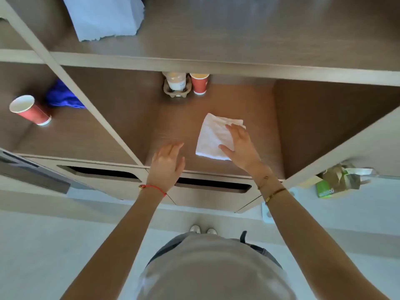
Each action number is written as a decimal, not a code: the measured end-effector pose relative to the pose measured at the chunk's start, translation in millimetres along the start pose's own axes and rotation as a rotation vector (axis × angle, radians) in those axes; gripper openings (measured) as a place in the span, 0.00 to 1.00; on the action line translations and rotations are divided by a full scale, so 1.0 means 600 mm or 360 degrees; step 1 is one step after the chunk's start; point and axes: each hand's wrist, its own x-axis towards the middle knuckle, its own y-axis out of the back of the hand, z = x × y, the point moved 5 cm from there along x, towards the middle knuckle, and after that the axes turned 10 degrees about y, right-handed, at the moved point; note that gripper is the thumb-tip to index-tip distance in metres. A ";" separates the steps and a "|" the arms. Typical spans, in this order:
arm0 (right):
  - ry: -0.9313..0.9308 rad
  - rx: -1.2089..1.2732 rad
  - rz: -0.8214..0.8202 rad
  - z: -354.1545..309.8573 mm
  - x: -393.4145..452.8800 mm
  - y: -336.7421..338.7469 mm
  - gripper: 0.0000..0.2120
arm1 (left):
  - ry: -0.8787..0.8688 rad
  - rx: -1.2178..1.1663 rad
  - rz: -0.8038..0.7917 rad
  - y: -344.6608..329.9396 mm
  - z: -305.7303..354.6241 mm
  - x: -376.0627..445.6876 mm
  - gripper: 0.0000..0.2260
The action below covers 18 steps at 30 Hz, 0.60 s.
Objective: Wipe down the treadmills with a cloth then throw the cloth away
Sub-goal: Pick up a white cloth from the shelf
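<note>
While the right hand [239, 146] pressed flat, fingers straight, on the white cloth [213, 137], the left hand [167, 163] hovered released left of the cloth, near the shelf's [173, 126] front edge.

green pack [324, 190]: print blurred, unreadable.

A brown wooden shelf unit [216, 61] is split into compartments. In the middle compartment a folded white cloth [213, 137] lies flat on the floor of the shelf; at the back stand a cardboard cup carrier [173, 90] holding a bottle [177, 81] and, just beside it, a red paper cup [199, 83]. The left compartment holds another red cup [30, 110], tilted, and a blue cloth [61, 96].
</note>
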 end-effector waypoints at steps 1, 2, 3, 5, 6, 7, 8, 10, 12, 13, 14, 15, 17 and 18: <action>-0.0006 0.0001 -0.0036 0.005 0.014 -0.008 0.33 | 0.0002 0.0000 -0.0030 -0.008 -0.002 0.006 0.19; -0.0026 -0.0013 -0.0098 0.007 0.023 -0.013 0.35 | 0.0037 -0.0001 -0.0051 -0.012 -0.004 0.012 0.19; -0.0047 -0.0035 -0.0156 0.014 0.033 -0.023 0.37 | 0.0054 0.0014 -0.0084 -0.022 -0.008 0.016 0.19; -0.0071 -0.0066 -0.0231 0.022 0.045 -0.042 0.40 | 0.0105 0.0042 -0.0177 -0.041 -0.011 0.020 0.19; -0.0073 -0.0103 -0.0238 0.026 0.046 -0.051 0.42 | 0.0119 0.0036 -0.0192 -0.046 -0.012 0.022 0.19; -0.0078 -0.0138 -0.0222 0.032 0.047 -0.058 0.42 | 0.0127 0.0029 -0.0191 -0.050 -0.013 0.024 0.19; -0.0081 -0.0167 -0.0186 0.036 0.047 -0.061 0.43 | 0.0135 0.0013 -0.0182 -0.052 -0.015 0.026 0.19; -0.0072 -0.0225 -0.0109 0.042 0.044 -0.067 0.42 | 0.0137 0.0021 -0.0200 -0.058 -0.016 0.024 0.19; -0.0053 -0.0233 -0.0039 0.044 0.040 -0.070 0.40 | 0.0128 0.0020 -0.0211 -0.062 -0.017 0.025 0.19; -0.0050 -0.0231 -0.0009 0.043 0.037 -0.069 0.38 | 0.0131 0.0022 -0.0217 -0.062 -0.018 0.025 0.18; -0.0045 -0.0236 0.0028 0.041 0.034 -0.068 0.36 | 0.0132 0.0023 -0.0223 -0.062 -0.019 0.026 0.19; -0.0041 -0.0247 0.0066 0.038 0.031 -0.067 0.33 | 0.0133 0.0027 -0.0233 -0.062 -0.019 0.026 0.19; -0.0022 -0.0269 0.0155 0.027 0.021 -0.063 0.27 | 0.0131 0.0024 -0.0247 -0.062 -0.020 0.027 0.19; -0.0007 -0.0282 0.0201 0.021 0.016 -0.061 0.23 | 0.0130 0.0021 -0.0260 -0.061 -0.019 0.027 0.19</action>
